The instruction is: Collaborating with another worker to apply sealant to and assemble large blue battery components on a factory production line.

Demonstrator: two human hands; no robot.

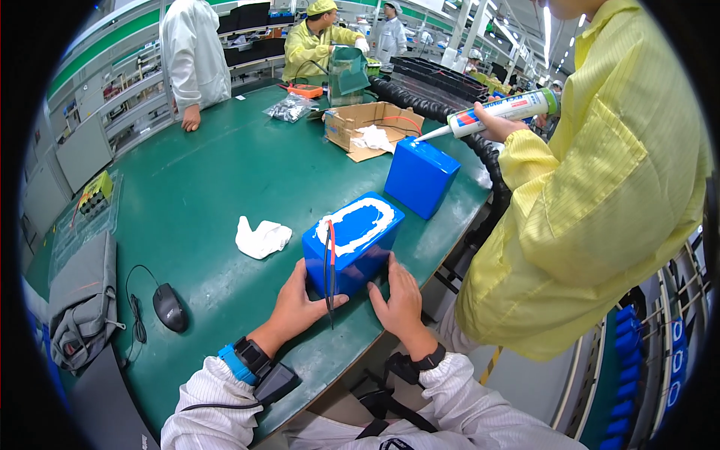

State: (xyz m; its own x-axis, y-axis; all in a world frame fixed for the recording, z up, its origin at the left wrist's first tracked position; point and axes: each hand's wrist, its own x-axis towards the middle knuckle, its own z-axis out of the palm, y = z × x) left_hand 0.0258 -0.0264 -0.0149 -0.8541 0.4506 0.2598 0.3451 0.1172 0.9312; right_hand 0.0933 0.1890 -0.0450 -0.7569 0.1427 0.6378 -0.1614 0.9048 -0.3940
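A blue battery pack (360, 271) stands on the green table near its front edge. Around its top runs an oval ring of white paste (385, 218), and a red and a black lead (332, 262) hang down its front. My left hand (294, 304) holds the pack's left lower side, thumb across the front by the lead ends. On the right lower side rests my right hand (400, 301), with the thumb apart from the fingers. Just beyond, a co-worker's hand holds a sealant cartridge (506, 112), its nozzle at the top of a second blue battery pack (422, 180).
A crumpled white cloth (262, 238) lies left of the pack. Farther left are a black mouse (170, 307) and a grey bag (84, 300). An open cardboard box (341, 131) stands behind. The co-worker in yellow (577, 202) stands close on my right; others are farther back.
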